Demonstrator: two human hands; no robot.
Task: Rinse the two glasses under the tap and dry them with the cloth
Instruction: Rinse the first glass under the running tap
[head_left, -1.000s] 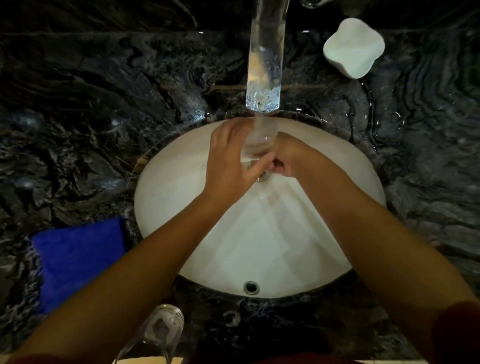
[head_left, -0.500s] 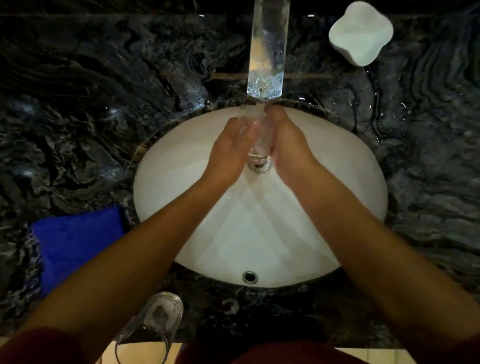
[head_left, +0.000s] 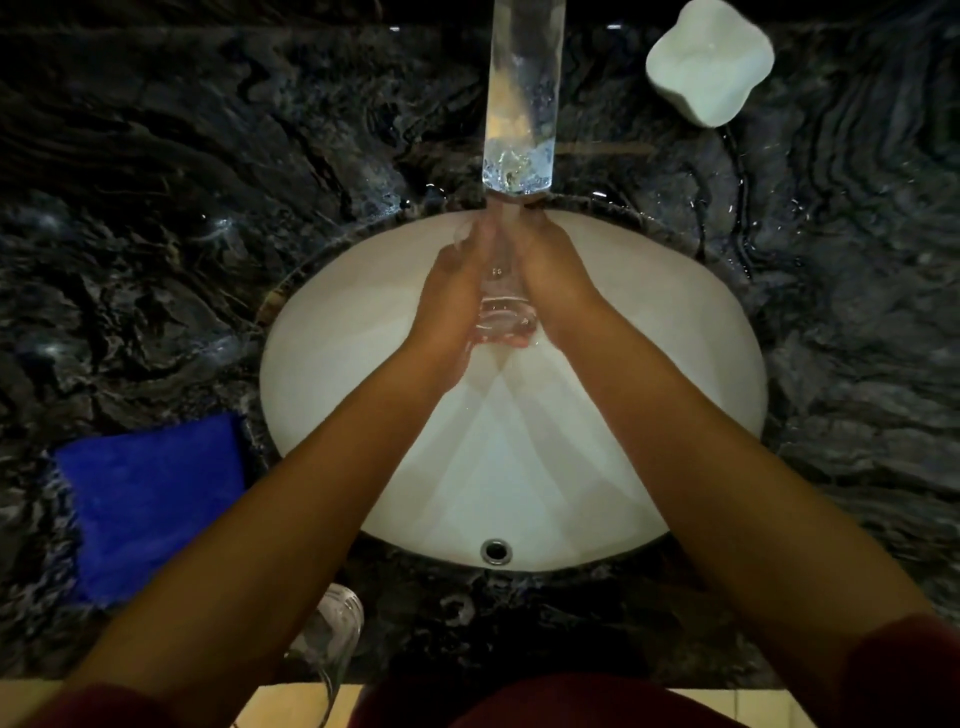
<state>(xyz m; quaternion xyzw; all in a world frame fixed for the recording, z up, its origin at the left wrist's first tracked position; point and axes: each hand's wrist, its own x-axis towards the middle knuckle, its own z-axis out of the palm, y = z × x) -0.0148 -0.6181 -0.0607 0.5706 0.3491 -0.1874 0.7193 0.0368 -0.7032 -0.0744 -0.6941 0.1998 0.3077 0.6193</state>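
We note a clear glass (head_left: 501, 306) held base toward us over a smooth white oval basin (head_left: 675, 374), under water falling from a transparent spout (head_left: 522, 104). The left hand (head_left: 452, 296) and right hand (head_left: 558, 280) press against its sides, fingers wrapped round it. The desk (head_left: 208, 208) is dark veined marble, carrying a folded blue nap cloth (head_left: 150, 493) at left, a second glass (head_left: 332, 634) at the near edge, and a white lobed dish (head_left: 709, 60) at far right.
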